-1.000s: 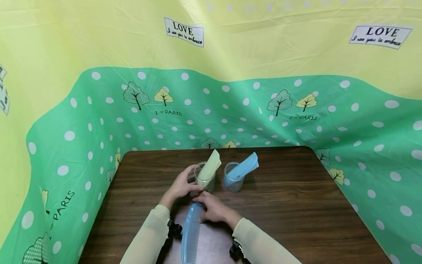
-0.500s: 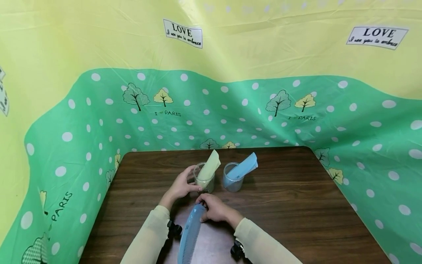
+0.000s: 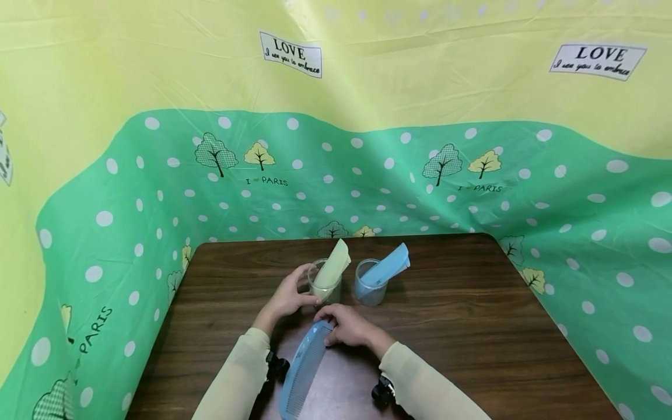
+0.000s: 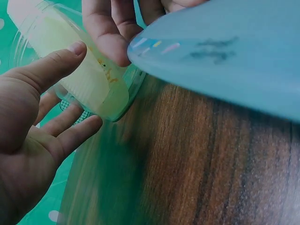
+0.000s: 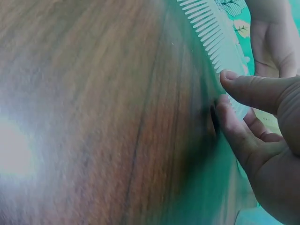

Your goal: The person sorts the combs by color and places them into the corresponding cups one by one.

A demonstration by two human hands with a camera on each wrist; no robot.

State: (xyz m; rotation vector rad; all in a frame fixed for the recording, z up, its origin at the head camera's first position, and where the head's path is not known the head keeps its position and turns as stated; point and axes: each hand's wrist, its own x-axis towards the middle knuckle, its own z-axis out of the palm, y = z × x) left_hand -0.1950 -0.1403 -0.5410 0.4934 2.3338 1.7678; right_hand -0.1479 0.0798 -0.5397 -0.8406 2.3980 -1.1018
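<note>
In the head view, my left hand [image 3: 286, 296] holds a clear cup [image 3: 331, 297], thumb in front and fingers along its left side. Pale yellow combs [image 3: 333, 262] lean inside that cup. My right hand [image 3: 350, 325] pinches the far end of a large blue comb [image 3: 304, 368], which slants toward the table's near edge with its teeth facing right. The left wrist view shows the blue comb's smooth back [image 4: 225, 56] close up, beside the yellow combs [image 4: 70, 65]. In the right wrist view, thumb and fingers grip the comb near its toothed edge [image 5: 208, 37].
A second clear cup [image 3: 370, 296] stands just right of the first, with blue combs [image 3: 388, 265] leaning out of it. All stand on a dark wooden table [image 3: 472, 338]. A green and yellow printed curtain [image 3: 336, 163] surrounds the back and sides.
The blue comb has tilted, its far end shifting right and its near end left. My right hand has moved slightly right with it. My left hand stays at the cup.
</note>
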